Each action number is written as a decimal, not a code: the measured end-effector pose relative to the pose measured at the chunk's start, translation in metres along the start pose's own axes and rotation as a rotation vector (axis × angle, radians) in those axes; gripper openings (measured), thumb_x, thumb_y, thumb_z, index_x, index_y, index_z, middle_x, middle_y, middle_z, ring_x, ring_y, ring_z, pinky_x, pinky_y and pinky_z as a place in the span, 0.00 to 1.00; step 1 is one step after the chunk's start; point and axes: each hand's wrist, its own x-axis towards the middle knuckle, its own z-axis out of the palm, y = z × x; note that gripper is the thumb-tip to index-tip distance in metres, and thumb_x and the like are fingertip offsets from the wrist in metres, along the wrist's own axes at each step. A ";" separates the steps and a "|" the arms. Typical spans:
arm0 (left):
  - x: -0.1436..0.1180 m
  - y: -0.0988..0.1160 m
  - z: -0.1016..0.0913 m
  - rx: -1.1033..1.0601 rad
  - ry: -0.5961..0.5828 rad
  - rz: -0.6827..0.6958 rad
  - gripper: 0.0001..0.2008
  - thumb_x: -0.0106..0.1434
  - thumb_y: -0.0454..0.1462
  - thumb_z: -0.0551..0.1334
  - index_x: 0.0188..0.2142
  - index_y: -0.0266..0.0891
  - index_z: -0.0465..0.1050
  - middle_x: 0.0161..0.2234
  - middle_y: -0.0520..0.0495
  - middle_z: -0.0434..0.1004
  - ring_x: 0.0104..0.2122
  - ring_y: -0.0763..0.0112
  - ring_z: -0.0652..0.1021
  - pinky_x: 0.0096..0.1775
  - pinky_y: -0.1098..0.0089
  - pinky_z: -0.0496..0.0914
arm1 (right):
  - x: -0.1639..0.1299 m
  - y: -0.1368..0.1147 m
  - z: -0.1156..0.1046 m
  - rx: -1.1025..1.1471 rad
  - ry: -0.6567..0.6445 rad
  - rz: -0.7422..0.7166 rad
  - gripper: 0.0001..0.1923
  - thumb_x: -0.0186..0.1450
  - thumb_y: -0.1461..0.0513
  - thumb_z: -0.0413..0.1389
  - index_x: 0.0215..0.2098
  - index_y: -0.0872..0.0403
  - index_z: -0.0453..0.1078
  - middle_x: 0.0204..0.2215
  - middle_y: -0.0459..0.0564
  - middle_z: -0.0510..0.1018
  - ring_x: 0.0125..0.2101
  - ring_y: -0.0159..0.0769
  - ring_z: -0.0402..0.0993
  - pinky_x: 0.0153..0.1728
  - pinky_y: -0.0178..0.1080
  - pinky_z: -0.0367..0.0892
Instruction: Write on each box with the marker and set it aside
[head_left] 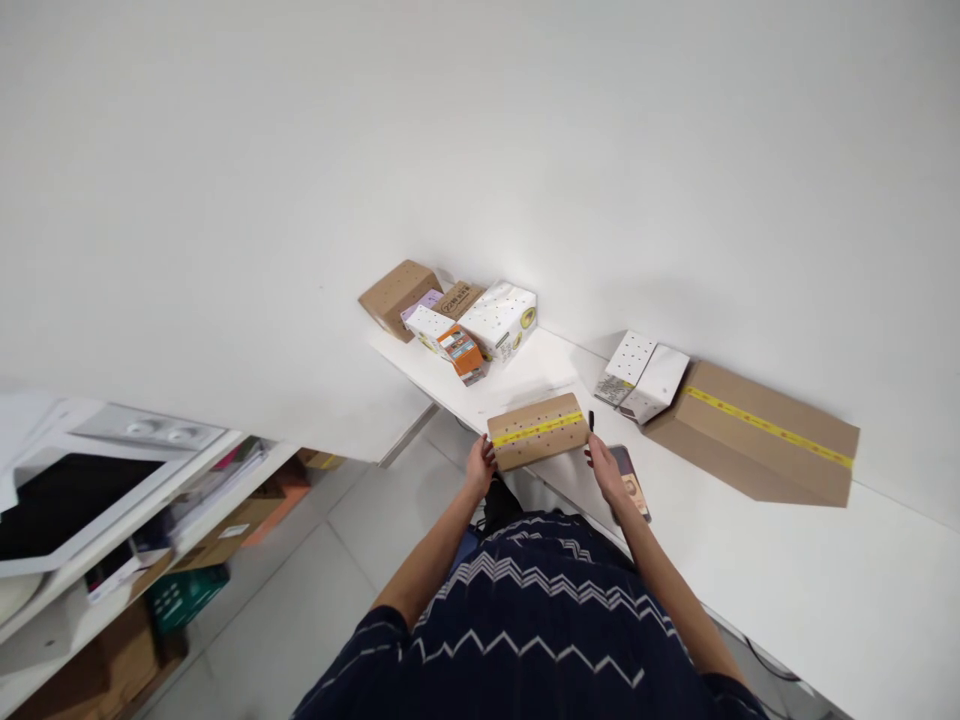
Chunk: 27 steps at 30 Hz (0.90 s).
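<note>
A small cardboard box (537, 432) with a strip of yellow tape and dark dots sits near the table's front edge, between my hands. My left hand (482, 466) is closed on its left end. At the other end, my right hand (601, 466) is closed around a slim black pen (591, 421) that points up, close to the box's right end. Partly behind my right wrist lies a smartphone (630, 482) with its screen lit.
On the white table (720, 540), a dotted white box (637, 370) and a long taped carton (765, 430) stand to the right. Back left are a brown box (400, 298), an avocado-print box (501, 318) and an orange box (461, 350). A cluttered shelf (172, 510) stands left.
</note>
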 end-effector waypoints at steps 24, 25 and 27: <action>-0.004 0.020 -0.004 0.110 0.055 0.230 0.31 0.66 0.55 0.46 0.56 0.39 0.68 0.54 0.43 0.73 0.57 0.60 0.70 0.60 0.60 0.56 | -0.018 -0.029 -0.003 -0.054 0.101 0.061 0.36 0.64 0.39 0.42 0.57 0.50 0.69 0.52 0.52 0.75 0.54 0.46 0.68 0.56 0.46 0.58; -0.004 0.019 -0.005 0.136 0.068 0.227 0.31 0.66 0.55 0.45 0.57 0.39 0.68 0.54 0.43 0.73 0.56 0.61 0.70 0.60 0.60 0.57 | -0.017 -0.027 -0.003 -0.041 0.104 0.072 0.36 0.64 0.39 0.42 0.57 0.51 0.69 0.52 0.52 0.75 0.54 0.46 0.68 0.56 0.45 0.58; -0.005 0.017 -0.004 0.175 0.093 0.215 0.31 0.67 0.54 0.44 0.57 0.38 0.67 0.55 0.43 0.72 0.56 0.61 0.71 0.60 0.62 0.58 | -0.015 -0.020 -0.001 0.001 0.097 0.078 0.36 0.63 0.39 0.43 0.56 0.51 0.69 0.53 0.52 0.74 0.54 0.45 0.68 0.55 0.44 0.61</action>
